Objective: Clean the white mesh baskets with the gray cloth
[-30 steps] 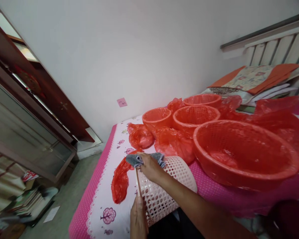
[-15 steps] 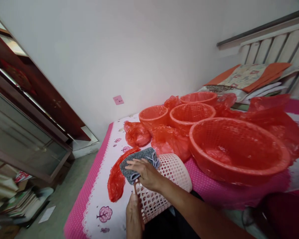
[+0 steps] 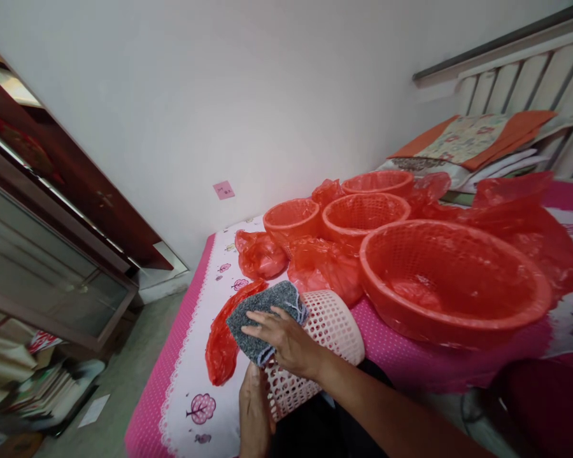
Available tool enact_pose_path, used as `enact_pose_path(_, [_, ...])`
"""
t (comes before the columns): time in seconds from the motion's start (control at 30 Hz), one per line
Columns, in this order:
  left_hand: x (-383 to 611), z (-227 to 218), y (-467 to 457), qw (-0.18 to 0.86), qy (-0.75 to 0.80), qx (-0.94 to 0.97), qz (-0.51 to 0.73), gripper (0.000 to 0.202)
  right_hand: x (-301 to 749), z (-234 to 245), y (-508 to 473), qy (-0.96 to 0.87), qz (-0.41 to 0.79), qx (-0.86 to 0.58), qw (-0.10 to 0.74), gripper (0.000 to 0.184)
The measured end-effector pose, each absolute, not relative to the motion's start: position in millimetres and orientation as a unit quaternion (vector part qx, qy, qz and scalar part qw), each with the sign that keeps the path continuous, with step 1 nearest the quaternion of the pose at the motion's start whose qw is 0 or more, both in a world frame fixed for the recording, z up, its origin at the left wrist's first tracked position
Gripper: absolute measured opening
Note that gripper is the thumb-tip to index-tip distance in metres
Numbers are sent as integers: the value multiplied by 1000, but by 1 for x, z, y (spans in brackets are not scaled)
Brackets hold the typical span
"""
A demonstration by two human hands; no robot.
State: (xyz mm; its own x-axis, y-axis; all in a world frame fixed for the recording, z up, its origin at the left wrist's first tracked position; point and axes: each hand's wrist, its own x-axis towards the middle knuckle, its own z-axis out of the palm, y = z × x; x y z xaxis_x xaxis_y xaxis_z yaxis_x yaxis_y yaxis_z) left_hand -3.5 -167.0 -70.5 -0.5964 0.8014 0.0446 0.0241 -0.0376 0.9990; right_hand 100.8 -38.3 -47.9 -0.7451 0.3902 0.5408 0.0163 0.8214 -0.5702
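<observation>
A pale plastic basket (image 3: pixel 332 321) with round holes lies tilted on its side over my lap, at the bed's edge. My left hand (image 3: pixel 254 410) grips its rim from the near left; part of that grip is hidden. With fingers laid over it, my right hand (image 3: pixel 284 340) holds a grey cloth (image 3: pixel 260 318) with pale trim against the basket's upper side near the rim. Just beyond the cloth, a crumpled red plastic bag (image 3: pixel 221 346) lies on the bed sheet.
Several red baskets wrapped in thin red plastic, including a large oval basket (image 3: pixel 453 331), stand on the patterned bed sheet (image 3: pixel 181 388). Folded bedding (image 3: pixel 482 143) is stacked near the radiator (image 3: pixel 530 79). A wall (image 3: pixel 248 95) rises behind the bed; a glass-panelled door (image 3: pixel 52 254) is left.
My right hand and the cloth have shifted slightly over the basket's rim, and the cloth now covers more of the rim near my left hand. The view has moved a little.
</observation>
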Motion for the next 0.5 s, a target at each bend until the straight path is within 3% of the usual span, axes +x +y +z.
enact_pose_path(0.5, [-7,-65,-176,281,657,343,611,55,118,-69,-61,-911,189,-113,348,65])
